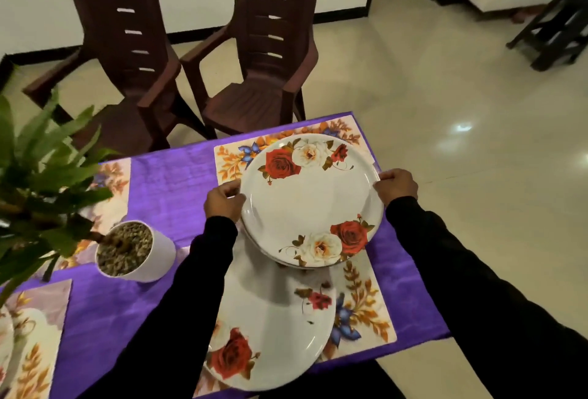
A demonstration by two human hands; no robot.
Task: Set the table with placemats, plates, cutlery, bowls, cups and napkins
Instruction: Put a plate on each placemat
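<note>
Hands grip the round white rose-printed plate (pixel 310 199) at 9 and 3 o'clock, left hand (pixel 222 202) and right hand (pixel 396 185) curled on its rim, while the floral rectangular placemat (pixel 229 159) lies at 12 o'clock, equally near both.

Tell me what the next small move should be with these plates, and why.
Probably carry the stack of plates forward and lower the top one onto the far placemat. Both hands, left and right, grip the stack's rim above that bare mat, while the near placemat already holds a plate.

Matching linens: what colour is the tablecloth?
Purple, a shiny cloth; the tablecloth shows best in the head view, under floral placemats.
</note>
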